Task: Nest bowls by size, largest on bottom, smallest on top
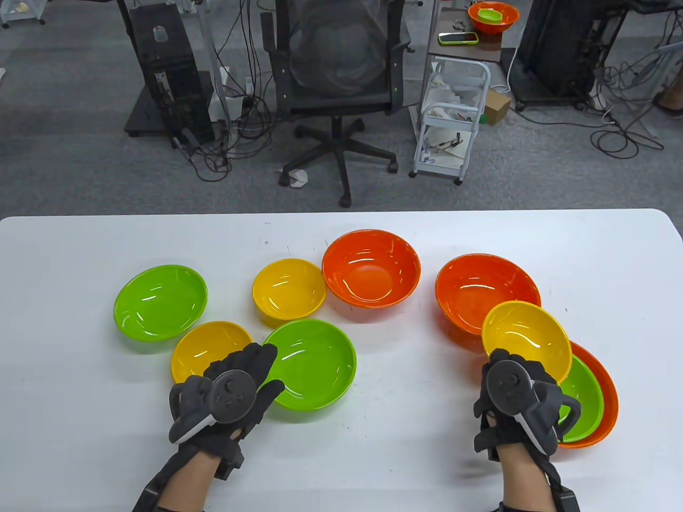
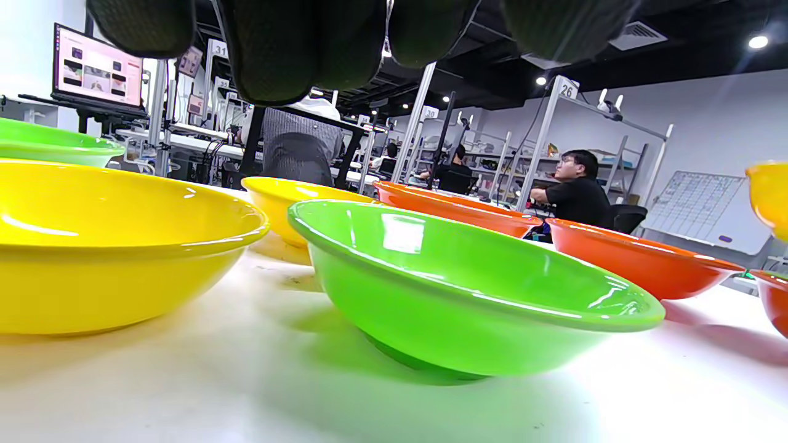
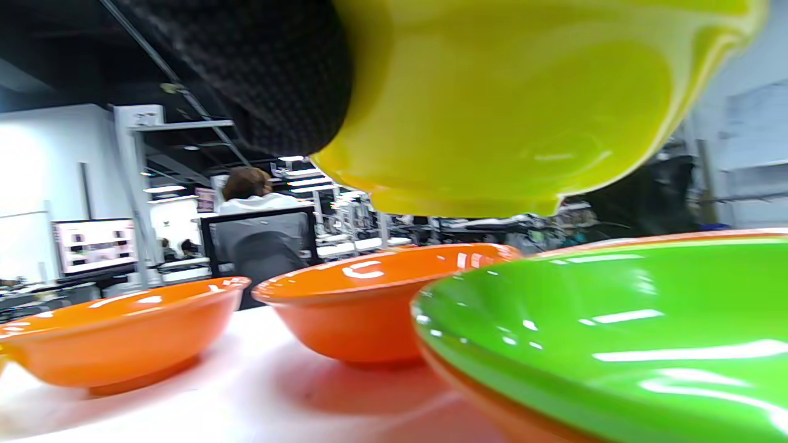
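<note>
My right hand (image 1: pixel 511 373) grips the near rim of a yellow bowl (image 1: pixel 525 336) and holds it in the air, over a green bowl (image 1: pixel 586 396) that is nested in an orange bowl (image 1: pixel 609 405) at the right. The right wrist view shows the yellow bowl (image 3: pixel 511 104) clear above the green bowl (image 3: pixel 615 344). My left hand (image 1: pixel 259 368) is open and hovers over the gap between another yellow bowl (image 1: pixel 205 346) and a green bowl (image 1: pixel 315 365). Its fingers (image 2: pixel 295 43) hang above these bowls (image 2: pixel 468 289) without touching them.
Loose on the white table (image 1: pixel 64 256) stand a green bowl (image 1: pixel 160 301) at the left, a small yellow bowl (image 1: pixel 288 290), an orange bowl (image 1: pixel 372 268) in the middle and another orange bowl (image 1: pixel 475 293) behind the held one.
</note>
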